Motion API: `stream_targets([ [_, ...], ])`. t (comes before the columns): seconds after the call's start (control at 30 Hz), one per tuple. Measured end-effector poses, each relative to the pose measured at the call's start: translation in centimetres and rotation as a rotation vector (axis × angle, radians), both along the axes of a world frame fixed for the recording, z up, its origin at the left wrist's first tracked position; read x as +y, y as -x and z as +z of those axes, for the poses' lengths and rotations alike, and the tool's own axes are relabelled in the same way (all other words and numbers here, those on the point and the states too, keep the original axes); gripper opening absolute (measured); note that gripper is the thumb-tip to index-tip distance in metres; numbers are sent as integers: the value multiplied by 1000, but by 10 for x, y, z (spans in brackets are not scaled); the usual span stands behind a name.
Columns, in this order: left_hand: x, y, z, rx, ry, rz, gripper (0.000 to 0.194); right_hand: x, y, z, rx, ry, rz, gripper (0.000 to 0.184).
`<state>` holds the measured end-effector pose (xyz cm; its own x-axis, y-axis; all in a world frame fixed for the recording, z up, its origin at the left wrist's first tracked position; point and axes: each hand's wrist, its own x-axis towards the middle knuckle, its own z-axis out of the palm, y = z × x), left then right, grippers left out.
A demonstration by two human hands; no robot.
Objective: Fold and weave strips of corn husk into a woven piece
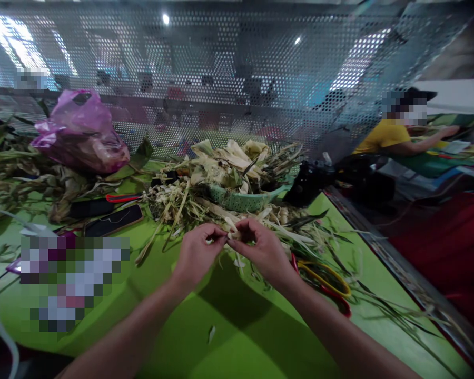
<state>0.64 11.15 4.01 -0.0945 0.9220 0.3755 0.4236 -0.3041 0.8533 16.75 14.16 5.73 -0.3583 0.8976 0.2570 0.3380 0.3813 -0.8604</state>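
My left hand (202,248) and my right hand (264,247) meet at the front of a plant heap, thumbs and fingertips pinched together. Between them is a small pale plant piece (231,226), partly covered by the fingers; its exact kind is unclear. Behind the hands stands a light green basket (240,201) heaped with dry, cream-coloured husks (229,163). Pale stalks and shreds (174,208) lie around it. Scissors (327,279) with yellow and red handles rest beside my right forearm, partly under plant scraps.
A purple plastic bag (82,134) sits on leaves at the back left. Nearer are a dark phone (114,220) and a red-handled tool (122,198). A perforated metal panel (205,68) stands behind the green table (174,326). A person in yellow (387,134) works at right.
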Motion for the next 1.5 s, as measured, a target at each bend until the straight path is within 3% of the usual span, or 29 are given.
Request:
stream_targets([
  [0.23,-1,0,3,7,34,-16,7,1,0,-4,114,54,-27,19],
  [0.47,-1,1,6,25,-59,-36,6,2,-1,-7,178,28,-18,18],
  [0.8,-4,-2,13,-173,153,-133,11,0,-1,-2,207,57,-63,19],
  [1.03,-4,2,16,-83,141,-189,8,4,-3,-5,238,84,-73,19],
  [1.17,-3,4,16,-47,161,-236,7,4,-3,-4,207,35,-72,17],
  [1.37,-2,3,12,-169,215,-343,22,-1,-3,4,72,-148,-13,9],
  [1.5,0,2,9,-201,250,-421,24,-5,-5,11,72,-123,51,12],
])
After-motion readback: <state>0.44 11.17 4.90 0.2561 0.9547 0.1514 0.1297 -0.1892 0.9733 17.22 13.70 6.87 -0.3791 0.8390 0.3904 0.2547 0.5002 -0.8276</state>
